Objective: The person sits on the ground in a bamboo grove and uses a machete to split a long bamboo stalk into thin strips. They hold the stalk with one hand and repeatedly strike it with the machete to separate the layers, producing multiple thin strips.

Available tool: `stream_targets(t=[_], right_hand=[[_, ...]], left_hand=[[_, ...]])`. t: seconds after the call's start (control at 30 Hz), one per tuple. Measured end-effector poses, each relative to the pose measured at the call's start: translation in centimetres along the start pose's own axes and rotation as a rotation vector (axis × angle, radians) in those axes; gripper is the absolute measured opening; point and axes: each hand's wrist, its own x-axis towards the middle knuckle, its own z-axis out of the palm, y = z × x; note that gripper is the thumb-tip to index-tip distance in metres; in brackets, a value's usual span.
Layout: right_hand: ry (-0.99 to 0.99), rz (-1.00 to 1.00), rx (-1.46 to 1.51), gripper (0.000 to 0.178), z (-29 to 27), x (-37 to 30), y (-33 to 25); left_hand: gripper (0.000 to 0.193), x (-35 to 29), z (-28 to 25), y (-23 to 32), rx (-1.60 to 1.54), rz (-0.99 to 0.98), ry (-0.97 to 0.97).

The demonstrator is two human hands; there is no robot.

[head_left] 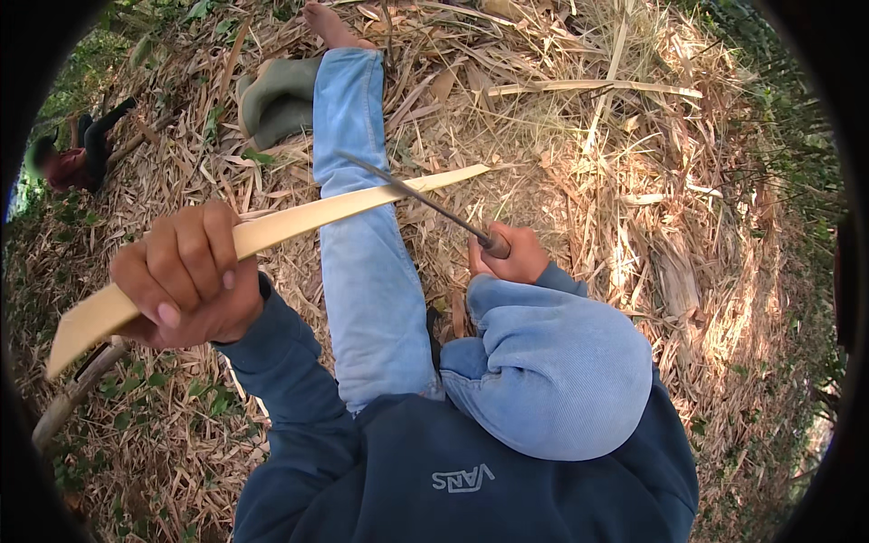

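Note:
My left hand (192, 276) is closed round a long, pale, flat wooden strip (303, 220), probably split bamboo. Its broad, slanted end sticks out below the fist, and its narrow tip points up to the right. In my right hand (518, 255) is the handle of a knife with a long, thin, dark blade (416, 195). The blade points up to the left and crosses the strip above my outstretched leg in blue jeans (367, 299). Whether blade and strip touch is hard to tell.
My bent knee (570, 371) rises beside the right hand. A green rubber boot (281, 104) lies beside the outstretched leg. Dry shavings and leaves cover the ground, with a loose pale strip (597, 87) at the far right. Another person (77, 158) is at the far left, near a branch (77, 394).

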Motion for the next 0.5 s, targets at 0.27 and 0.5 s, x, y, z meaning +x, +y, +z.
stream_targets(t=[0.27, 0.5], right_hand=[[-0.028, 0.022, -0.063, 0.021, -1.2, -0.8, -2.9], [0.032, -0.179, -0.009, 0.019, -0.8, -0.6, -2.6]], left_hand=[[0.029, 0.0, 1.2, -0.2, 0.042, -0.013, -0.072], [0.027, -0.5, 1.7, -0.8, 0.049, 0.01, -0.045]])
